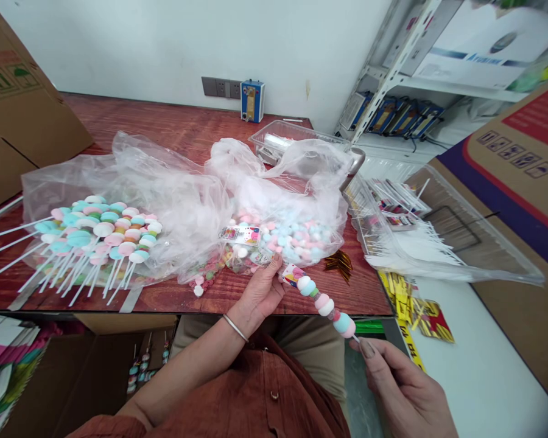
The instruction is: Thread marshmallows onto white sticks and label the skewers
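Observation:
A marshmallow skewer [324, 304] with pink, white and blue pieces slants across in front of me, at the table's front edge. My right hand [399, 380] pinches its white stick at the lower end. At the upper end, beside a colourful printed label [293, 275], the fingers of my left hand [265, 287] are closed on what looks like its clear wrapper. Just beyond my left hand, a clear plastic bag [319, 164] holds loose pastel marshmallows [296, 234], and another printed label [241, 235] lies against it.
Many finished skewers [100, 231] lie on plastic at the left. Gold twist ties [338, 264] rest near the bag. At the right, a clear bin [497, 267] holds white sticks [422, 246]. Cardboard boxes [22, 109] flank the table. Below, an open carton [68, 377] contains more skewers.

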Demonstrator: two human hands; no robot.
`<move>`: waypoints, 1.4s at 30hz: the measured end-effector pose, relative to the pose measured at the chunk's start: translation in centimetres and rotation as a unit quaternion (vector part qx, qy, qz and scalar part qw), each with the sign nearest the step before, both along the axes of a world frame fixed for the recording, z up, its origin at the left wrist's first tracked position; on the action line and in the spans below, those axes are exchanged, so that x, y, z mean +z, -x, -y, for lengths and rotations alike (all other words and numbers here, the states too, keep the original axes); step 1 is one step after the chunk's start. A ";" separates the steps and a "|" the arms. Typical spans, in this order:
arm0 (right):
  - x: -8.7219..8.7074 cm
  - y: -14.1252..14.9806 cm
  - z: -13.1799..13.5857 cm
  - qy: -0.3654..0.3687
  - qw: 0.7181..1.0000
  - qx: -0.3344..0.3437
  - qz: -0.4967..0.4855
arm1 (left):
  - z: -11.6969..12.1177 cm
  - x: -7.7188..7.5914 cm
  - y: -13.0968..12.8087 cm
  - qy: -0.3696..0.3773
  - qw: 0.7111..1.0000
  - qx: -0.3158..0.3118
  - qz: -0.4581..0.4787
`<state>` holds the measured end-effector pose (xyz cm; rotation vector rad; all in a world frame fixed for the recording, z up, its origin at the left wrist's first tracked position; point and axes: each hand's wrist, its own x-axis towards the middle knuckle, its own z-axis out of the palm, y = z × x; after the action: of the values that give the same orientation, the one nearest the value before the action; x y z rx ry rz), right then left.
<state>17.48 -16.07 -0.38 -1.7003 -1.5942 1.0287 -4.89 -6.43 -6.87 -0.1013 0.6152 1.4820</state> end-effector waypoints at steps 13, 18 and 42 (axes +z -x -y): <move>-0.5 0.3 0.5 0.047 0.994 -0.042 -0.091 | 0.0 -0.6 0.0 0.014 1.000 -0.024 0.009; -0.2 0.5 0.2 0.013 0.999 -0.025 -0.040 | 0.1 -0.2 0.0 0.012 1.000 -0.025 0.012; -2.0 4.9 0.7 -0.016 0.990 -0.059 -0.130 | 0.6 2.1 -0.7 -0.016 0.999 -0.010 0.040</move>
<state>12.60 -16.80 -2.34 -1.5488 -1.3214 1.1075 -4.15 -7.05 -4.78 -0.1277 0.5262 1.4605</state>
